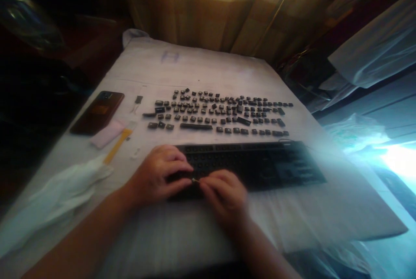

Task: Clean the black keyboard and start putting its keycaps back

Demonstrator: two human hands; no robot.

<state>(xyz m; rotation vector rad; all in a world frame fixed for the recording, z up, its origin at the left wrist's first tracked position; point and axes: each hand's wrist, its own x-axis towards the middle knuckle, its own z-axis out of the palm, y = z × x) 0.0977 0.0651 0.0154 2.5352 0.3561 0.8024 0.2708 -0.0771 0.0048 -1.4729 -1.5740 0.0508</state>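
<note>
A black keyboard [260, 166] with its keycaps taken off lies near the front of the table. My right hand [227, 192] is over its left half, closed in a pinch on a small thin stick with a white tip [195, 180], which looks like a cotton swab. My left hand [159, 173] rests at the keyboard's left end, thumb and forefinger apart, the thumb tip close to the white tip. Whether they touch I cannot tell. Behind the keyboard, loose black keycaps [193, 119] lie in rough rows, with the long space bar [196, 126] among them.
On the left of the white-covered table [201, 69] lie a phone [99, 112], a pink piece [108, 133], a yellow-handled tool [118, 144], a small dark brush-like item [138, 99] and a white cloth or glove [65, 192]. A curtain [208, 10] hangs behind.
</note>
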